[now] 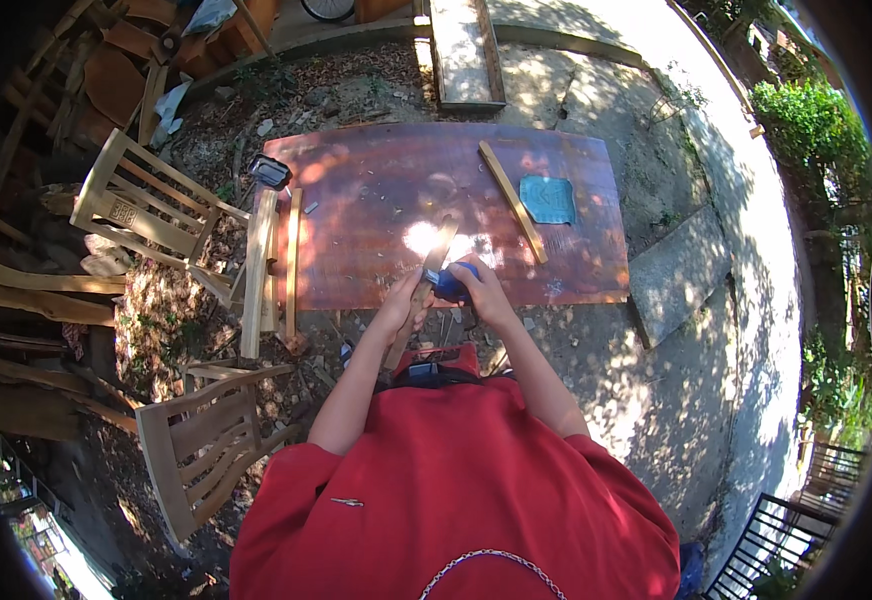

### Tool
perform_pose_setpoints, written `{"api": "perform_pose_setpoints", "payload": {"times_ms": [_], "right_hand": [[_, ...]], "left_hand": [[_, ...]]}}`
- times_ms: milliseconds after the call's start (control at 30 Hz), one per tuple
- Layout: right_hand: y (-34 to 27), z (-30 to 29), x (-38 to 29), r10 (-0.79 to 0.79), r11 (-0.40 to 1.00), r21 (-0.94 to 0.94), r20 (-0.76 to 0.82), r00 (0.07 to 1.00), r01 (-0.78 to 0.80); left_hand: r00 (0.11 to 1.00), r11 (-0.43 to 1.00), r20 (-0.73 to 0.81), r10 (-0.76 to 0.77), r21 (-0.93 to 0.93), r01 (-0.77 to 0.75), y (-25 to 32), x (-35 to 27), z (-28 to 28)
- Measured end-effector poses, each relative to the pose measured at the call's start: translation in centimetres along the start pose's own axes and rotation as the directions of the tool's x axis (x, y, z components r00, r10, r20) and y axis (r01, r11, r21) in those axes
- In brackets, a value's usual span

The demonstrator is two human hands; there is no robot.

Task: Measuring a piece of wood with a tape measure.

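Before my body, my left hand (408, 298) grips a flat wooden strip (445, 234) near its middle. The strip slants upward over the near edge of a reddish-brown tabletop (376, 165), and its lower end comes close to my waist. My right hand (490, 291) is closed around a blue tool (454, 282) that looks like a tape measure. A short, shiny metal part of it lies against the strip beside my left fingers. Both hands are close together, and bright sunlight washes out the table just beyond them.
A second wooden strip (512, 201) and a teal sheet (548, 200) lie on the table's right side. Boards (257, 276) overhang its left edge, near a dark plastic object (269, 172). Wooden chairs (152, 212) stand leftward. A stone slab (680, 264) lies right; a long trough (469, 56) lies beyond.
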State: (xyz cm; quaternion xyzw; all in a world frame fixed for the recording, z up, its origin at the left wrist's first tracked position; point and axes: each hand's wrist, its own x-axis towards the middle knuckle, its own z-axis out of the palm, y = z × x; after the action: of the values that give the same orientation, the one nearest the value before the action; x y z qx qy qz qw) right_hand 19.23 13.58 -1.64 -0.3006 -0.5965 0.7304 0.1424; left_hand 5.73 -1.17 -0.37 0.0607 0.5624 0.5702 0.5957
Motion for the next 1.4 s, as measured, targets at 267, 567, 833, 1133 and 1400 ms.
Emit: {"api": "perform_pose_setpoints", "payload": {"times_ms": [267, 567, 833, 1133, 1400], "right_hand": [[0.9, -2.4, 1.0, 0.173, 0.857, 0.477, 0.086, 0.981, -0.193], [-0.3, -2.4, 0.7, 0.184, 0.767, 0.613, 0.075, 0.98, -0.191], [0.8, -3.4, 1.3, 0.135, 0.759, 0.617, 0.166, 0.977, -0.21], [0.5, -3.1, 1.3, 0.137, 0.785, 0.588, 0.14, 0.981, -0.193], [0.3, -3.1, 1.2, 0.151, 0.778, 0.595, 0.135, 0.979, -0.202]], "left_hand": [[1.0, 1.0, -0.019, -0.005, -0.03, 0.004, -0.3, 0.5, -0.5], [0.99, 0.99, -0.033, 0.135, -0.046, -0.136, -0.8, 0.0, 0.4], [0.71, 0.71, -0.031, 0.704, 0.067, -0.701, 6.0, -3.4, 2.6], [0.661, 0.648, -0.024, 0.75, 0.223, -0.728, 5.5, -2.8, 2.4], [0.579, 0.547, -0.011, 0.815, 0.343, -0.764, 5.7, -3.0, 2.7]]}}
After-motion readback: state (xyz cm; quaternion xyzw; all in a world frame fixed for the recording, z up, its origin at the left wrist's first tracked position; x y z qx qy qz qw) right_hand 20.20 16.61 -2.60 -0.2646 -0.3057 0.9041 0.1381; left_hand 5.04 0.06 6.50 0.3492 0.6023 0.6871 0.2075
